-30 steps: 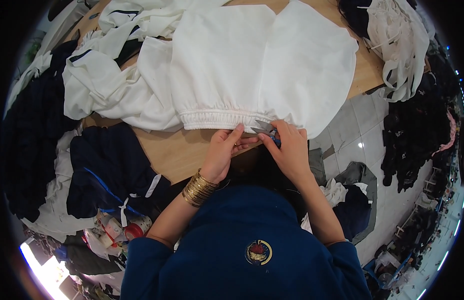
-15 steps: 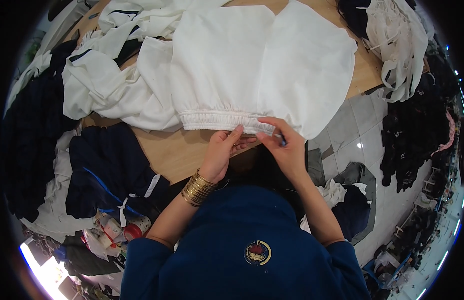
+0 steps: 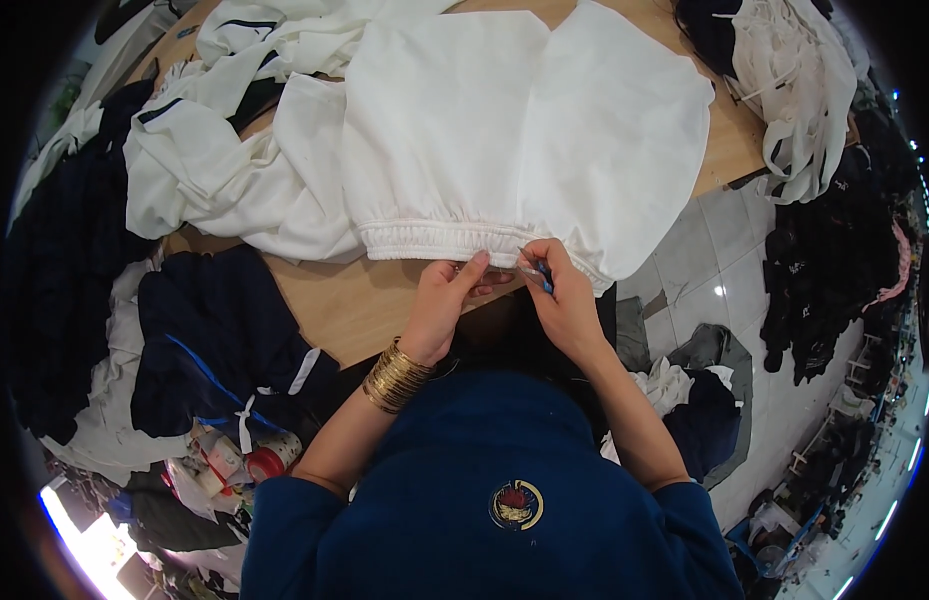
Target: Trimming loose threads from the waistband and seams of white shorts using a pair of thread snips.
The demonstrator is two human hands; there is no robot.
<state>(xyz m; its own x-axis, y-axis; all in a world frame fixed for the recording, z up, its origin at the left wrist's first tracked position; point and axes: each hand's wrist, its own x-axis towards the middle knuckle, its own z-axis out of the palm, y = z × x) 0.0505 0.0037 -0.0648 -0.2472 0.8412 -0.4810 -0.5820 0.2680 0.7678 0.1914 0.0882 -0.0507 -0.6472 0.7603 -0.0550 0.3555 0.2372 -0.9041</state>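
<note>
Navy cloth [image 3: 64, 270] lies heaped at the far left, then a blue-striped navy garment [image 3: 209, 345] against the near edge of the desk [image 3: 329, 315]. Rumpled white cloth [image 3: 254, 195] comes next, beside the white garment [image 3: 444, 120], spread mid-desk with its gathered waistband [image 3: 414, 240] toward the person.

At the band's lower edge the left hand [image 3: 442, 308] pinches it, thumb on top, fingers curled beneath; that forearm slants up and inward, bangles [image 3: 397, 377] around the wrist. Just right of it, the right hand [image 3: 569, 305] has its grip closed around small blue-handled scissors [image 3: 547, 284], forearm slanting inward, thumb and forefinger drawn together at the band. Whether the blades are parted I cannot tell.

The step in hand looks like close work on the waistband; a next move would call for a firm left pinch and blade points clear of the fabric.

Further right, pale strips [image 3: 794, 100] hang over the desk's corner, above tiled floor [image 3: 719, 260] and dark clothes [image 3: 824, 280].
</note>
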